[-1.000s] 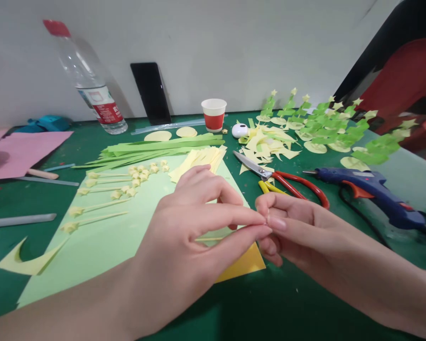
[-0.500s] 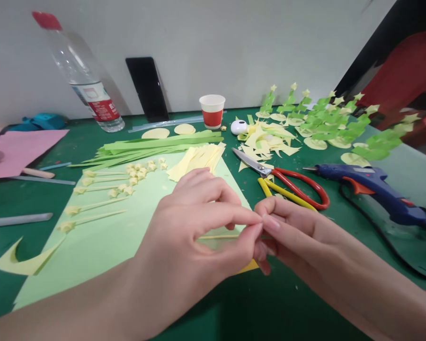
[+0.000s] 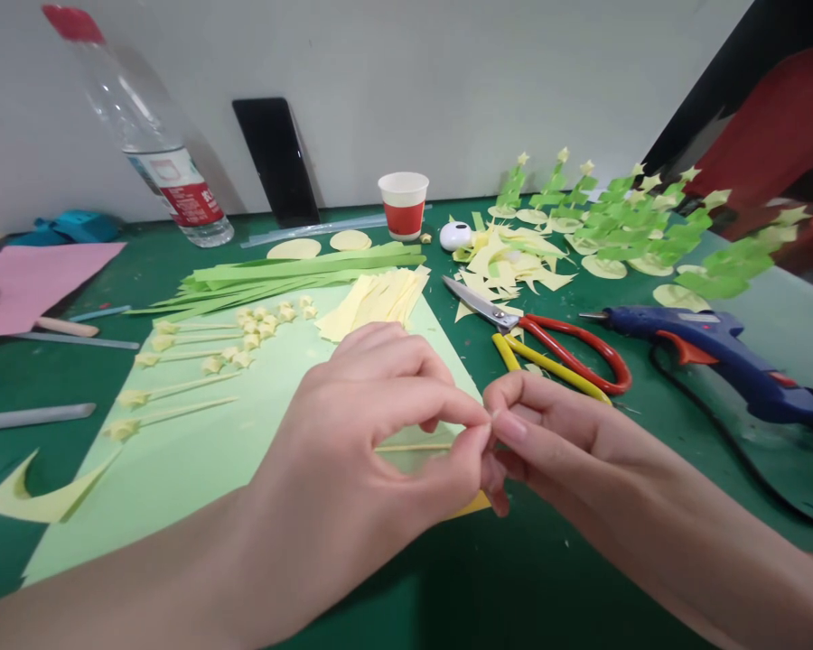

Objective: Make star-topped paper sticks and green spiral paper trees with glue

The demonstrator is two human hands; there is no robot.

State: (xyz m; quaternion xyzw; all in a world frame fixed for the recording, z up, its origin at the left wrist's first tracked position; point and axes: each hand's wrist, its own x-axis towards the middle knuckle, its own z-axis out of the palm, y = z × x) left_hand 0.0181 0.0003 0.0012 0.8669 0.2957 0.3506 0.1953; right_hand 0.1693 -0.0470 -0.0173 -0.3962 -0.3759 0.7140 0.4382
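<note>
My left hand (image 3: 372, 433) is closed in a pinch, thumb and forefinger tips together. My right hand (image 3: 569, 442) pinches at the same spot, its thumb touching the left fingertips. A thin pale-yellow paper strip (image 3: 412, 447), seen nearly edge-on, shows through the loop of my left fingers and runs toward the pinch; its end is hidden by the fingers. Below lies a light-green sheet (image 3: 244, 469) with small folded paper stars (image 3: 257, 327), several stars with strip tails (image 3: 169, 390), and a fan of yellow paper strips (image 3: 376, 302).
Red-and-yellow-handled scissors (image 3: 569, 352) and a blue glue gun (image 3: 705, 348) lie at right. Behind them are paper scraps (image 3: 515, 257) and standing green paper plants (image 3: 643, 217). A paper cup (image 3: 405, 208), phone (image 3: 277, 162), bottle (image 3: 169, 171) and green strips (image 3: 291, 271) are farther back.
Both hands have shifted slightly left, still pinched together at the fingertips. The camera view has moved a little; the things on the table have stayed put.
</note>
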